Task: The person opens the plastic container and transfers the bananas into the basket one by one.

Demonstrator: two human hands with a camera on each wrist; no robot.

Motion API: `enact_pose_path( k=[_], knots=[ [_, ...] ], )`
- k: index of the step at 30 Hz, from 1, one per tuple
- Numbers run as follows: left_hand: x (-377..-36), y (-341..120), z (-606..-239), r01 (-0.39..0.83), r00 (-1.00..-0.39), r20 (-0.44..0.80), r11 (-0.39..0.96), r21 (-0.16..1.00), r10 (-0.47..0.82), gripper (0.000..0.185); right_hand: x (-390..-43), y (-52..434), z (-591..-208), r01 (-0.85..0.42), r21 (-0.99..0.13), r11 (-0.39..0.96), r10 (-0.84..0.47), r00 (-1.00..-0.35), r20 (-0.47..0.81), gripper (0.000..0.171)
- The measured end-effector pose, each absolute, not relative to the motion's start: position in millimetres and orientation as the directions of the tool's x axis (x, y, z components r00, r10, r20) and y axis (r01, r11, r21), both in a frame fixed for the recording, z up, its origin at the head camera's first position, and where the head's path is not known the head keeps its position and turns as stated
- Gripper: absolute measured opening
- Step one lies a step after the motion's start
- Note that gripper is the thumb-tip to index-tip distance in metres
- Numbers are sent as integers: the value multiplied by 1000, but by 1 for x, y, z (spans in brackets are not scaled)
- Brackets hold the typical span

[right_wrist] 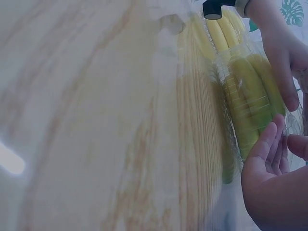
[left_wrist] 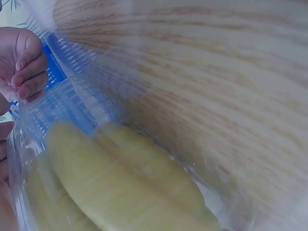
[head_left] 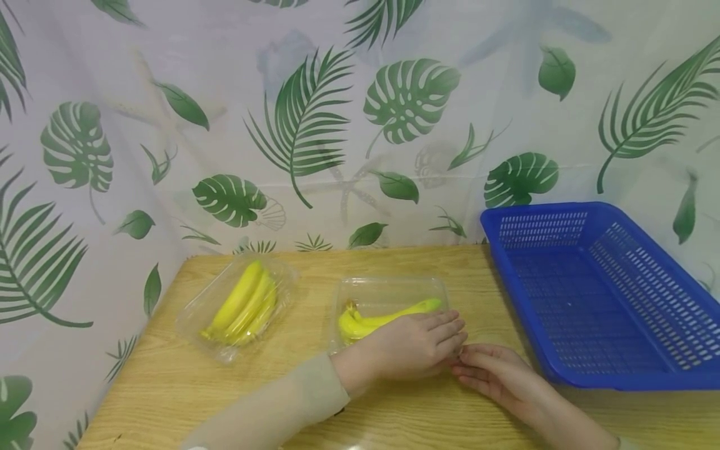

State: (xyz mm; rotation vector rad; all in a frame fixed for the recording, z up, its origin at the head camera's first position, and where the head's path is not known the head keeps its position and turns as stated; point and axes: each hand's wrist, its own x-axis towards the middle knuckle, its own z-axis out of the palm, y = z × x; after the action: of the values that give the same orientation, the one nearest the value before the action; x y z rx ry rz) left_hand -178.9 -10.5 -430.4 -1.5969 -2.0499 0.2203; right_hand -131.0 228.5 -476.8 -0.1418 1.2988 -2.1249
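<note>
A clear plastic box [head_left: 394,289] with bananas [head_left: 388,320] in it lies on the table in the middle of the head view. My left hand [head_left: 413,344] rests over its near right part, fingers nearly straight and pressing on the top. At that corner my right hand [head_left: 497,372] pinches the edge of the box between thumb and fingers. The right wrist view shows green-tipped bananas [right_wrist: 248,91] through the ribbed plastic wall, beside both hands. In the left wrist view the bananas [left_wrist: 106,178] fill the lower part, and the right fingers [left_wrist: 33,72] hold the box's far corner.
Another clear plastic box [head_left: 194,312] holding several bananas [head_left: 242,306] lies at the left of the wooden table [head_left: 270,406]. A blue slotted basket [head_left: 517,312] stands at the right. Behind hangs a leaf-patterned cloth [head_left: 337,144].
</note>
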Motion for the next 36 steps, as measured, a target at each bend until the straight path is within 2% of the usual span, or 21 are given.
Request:
enact_pose_path(
  k=[7,14,24,31,36],
  knots=[
    [-177,-15,-427,867,-187,227,269,-419,956,47,-130,229,-477,459,-829,-321,-578,-788,-213,32],
    [-175,-20,-421,871,-188,203,258,-418,961,49,-129,229,-477,462,-823,-331,-578,-788,-210,30],
    [-173,-32,-409,867,-257,142,293,-402,956,53,-126,230,-479,468,-826,-313,-583,-781,-222,27],
    [-176,-42,-406,847,-242,183,299,-440,953,57,-124,224,-480,482,-825,-296,-594,-769,-236,24],
    [-178,-48,-405,853,-239,209,308,-421,948,53,-123,218,-479,487,-832,-268,-589,-766,-259,22]
  ],
)
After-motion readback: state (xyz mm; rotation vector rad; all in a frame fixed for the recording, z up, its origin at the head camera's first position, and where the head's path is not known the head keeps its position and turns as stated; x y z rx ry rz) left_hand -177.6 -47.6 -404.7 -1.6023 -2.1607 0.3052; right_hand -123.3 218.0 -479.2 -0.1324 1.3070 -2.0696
